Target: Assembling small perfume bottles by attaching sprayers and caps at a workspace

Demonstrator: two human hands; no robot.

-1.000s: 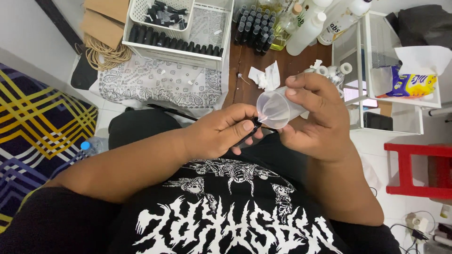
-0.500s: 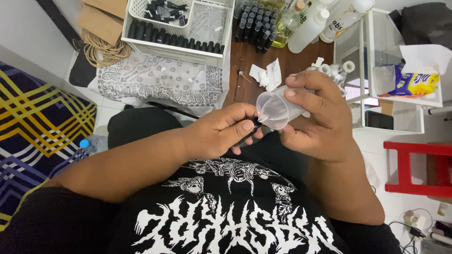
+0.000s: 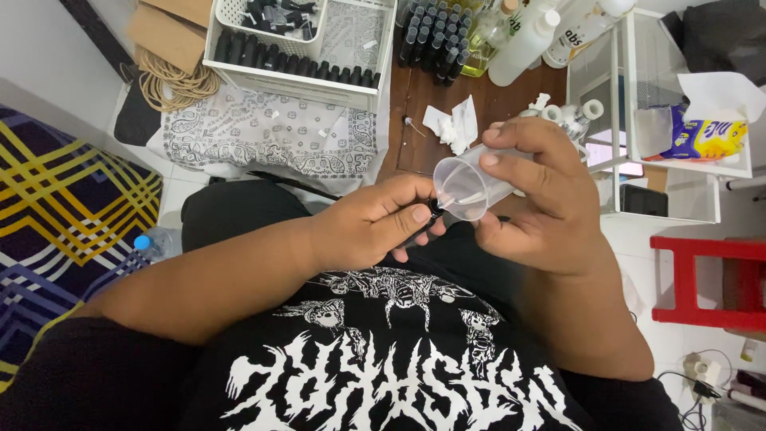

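Fingers of the left hand [image 3: 375, 223] pinch a small dark vial [image 3: 421, 226], its long axis slanting up to the right so its mouth touches the lip of the clear plastic cup [image 3: 471, 185]. That cup lies tipped on its side, opening facing left toward the vial, gripped around its body by the right hand [image 3: 535, 199], directly alongside.
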